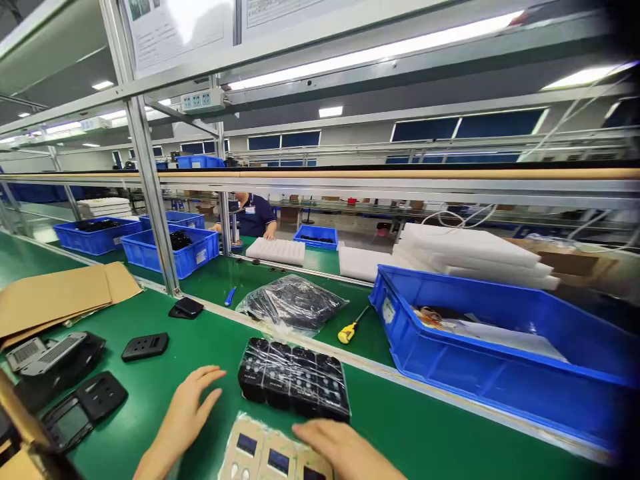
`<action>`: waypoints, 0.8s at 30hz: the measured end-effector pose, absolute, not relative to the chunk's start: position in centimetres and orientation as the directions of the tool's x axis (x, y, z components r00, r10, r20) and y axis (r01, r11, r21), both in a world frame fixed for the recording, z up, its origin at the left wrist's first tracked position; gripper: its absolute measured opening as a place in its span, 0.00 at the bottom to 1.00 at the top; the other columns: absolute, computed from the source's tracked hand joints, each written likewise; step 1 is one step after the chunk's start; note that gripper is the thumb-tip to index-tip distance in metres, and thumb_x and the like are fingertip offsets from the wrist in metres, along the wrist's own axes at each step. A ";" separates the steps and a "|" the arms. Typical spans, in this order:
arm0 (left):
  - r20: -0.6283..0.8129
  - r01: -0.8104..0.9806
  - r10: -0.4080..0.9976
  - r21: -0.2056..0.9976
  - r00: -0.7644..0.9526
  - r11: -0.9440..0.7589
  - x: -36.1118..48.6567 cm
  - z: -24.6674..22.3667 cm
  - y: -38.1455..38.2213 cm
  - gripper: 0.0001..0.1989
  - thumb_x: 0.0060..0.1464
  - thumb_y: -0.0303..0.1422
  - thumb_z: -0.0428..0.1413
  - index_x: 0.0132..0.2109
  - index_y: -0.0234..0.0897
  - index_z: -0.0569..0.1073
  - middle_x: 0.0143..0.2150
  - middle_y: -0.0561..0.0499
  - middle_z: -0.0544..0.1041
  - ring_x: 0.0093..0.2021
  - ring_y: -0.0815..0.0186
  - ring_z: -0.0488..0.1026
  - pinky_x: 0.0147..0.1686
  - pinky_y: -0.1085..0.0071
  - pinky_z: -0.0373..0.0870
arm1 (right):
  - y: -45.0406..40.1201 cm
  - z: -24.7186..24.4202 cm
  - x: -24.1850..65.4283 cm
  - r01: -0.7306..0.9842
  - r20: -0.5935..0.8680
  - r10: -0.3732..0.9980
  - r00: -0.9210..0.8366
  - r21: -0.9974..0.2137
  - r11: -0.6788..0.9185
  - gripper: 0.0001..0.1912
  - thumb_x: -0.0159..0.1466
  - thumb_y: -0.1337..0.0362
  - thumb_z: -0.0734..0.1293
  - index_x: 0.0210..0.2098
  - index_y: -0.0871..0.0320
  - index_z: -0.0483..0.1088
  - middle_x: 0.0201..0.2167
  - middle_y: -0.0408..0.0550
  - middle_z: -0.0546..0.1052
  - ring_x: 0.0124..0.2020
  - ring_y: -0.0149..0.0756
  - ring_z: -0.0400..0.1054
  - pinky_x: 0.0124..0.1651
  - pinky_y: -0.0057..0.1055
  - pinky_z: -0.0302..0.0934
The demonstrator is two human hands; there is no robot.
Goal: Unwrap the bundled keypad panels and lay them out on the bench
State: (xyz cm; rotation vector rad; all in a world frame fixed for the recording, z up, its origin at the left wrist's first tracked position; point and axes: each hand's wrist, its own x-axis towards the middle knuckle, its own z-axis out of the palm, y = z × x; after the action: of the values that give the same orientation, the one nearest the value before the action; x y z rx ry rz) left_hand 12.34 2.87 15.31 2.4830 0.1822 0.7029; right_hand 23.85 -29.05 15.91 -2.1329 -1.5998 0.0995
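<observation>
My left hand [186, 407] is over the green workbench with thumb and fingers apart, holding nothing. It is just left of a film-wrapped pack of black plastic housings [295, 379]. Stretched flat, the fingers of my right hand [345, 445] lie over the right side of a film-wrapped pack of beige panels with small dark windows [263, 453]. Whether they touch that pack I cannot tell. The black pack lies directly beyond the beige one, at the bench's raised strip.
Loose black covers [145, 347] and grey-black housings [60, 357] lie left, near brown cardboard sheets [55, 297]. Beyond the strip are a clear bag of black parts [293, 303], a yellow-handled screwdriver [347, 332], a blue cutter [230, 297] and a large blue bin [450, 360]. A co-worker [255, 217] sits opposite.
</observation>
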 end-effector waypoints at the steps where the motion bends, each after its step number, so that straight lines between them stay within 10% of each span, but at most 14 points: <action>1: 0.437 -0.037 0.231 0.523 0.869 -0.851 13.9 16.3 1.9 0.15 0.57 0.36 0.49 0.48 0.43 0.75 0.51 0.47 0.75 0.52 0.58 0.71 0.53 0.59 0.68 | -28.7 17.9 24.5 0.869 0.245 0.903 0.353 -0.443 -0.219 0.28 0.61 0.50 0.65 0.59 0.50 0.62 0.54 0.56 0.71 0.52 0.49 0.67 0.52 0.41 0.64; 7: 0.386 -0.033 0.188 0.499 0.903 -0.866 19.9 18.6 -0.5 0.11 0.54 0.29 0.51 0.41 0.38 0.76 0.40 0.47 0.76 0.42 0.60 0.72 0.46 0.63 0.68 | -23.9 21.0 30.1 0.862 0.248 0.840 0.482 -0.307 -0.404 0.13 0.65 0.68 0.57 0.41 0.58 0.72 0.39 0.53 0.74 0.43 0.42 0.68 0.46 0.37 0.63; 24: 0.338 0.149 0.223 0.230 0.914 -0.962 20.0 17.6 -1.8 0.15 0.62 0.31 0.44 0.40 0.36 0.76 0.37 0.46 0.76 0.37 0.59 0.73 0.37 0.66 0.68 | -12.4 22.3 34.9 0.955 0.086 0.993 0.075 -0.294 -0.046 0.04 0.59 0.73 0.64 0.29 0.61 0.68 0.34 0.48 0.69 0.40 0.37 0.63 0.43 0.35 0.58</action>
State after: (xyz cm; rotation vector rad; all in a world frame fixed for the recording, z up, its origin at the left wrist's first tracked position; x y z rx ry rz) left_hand 20.01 -1.82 17.59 2.8764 0.2825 0.5419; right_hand 34.86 -12.40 22.34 -2.0822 -1.9568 0.2026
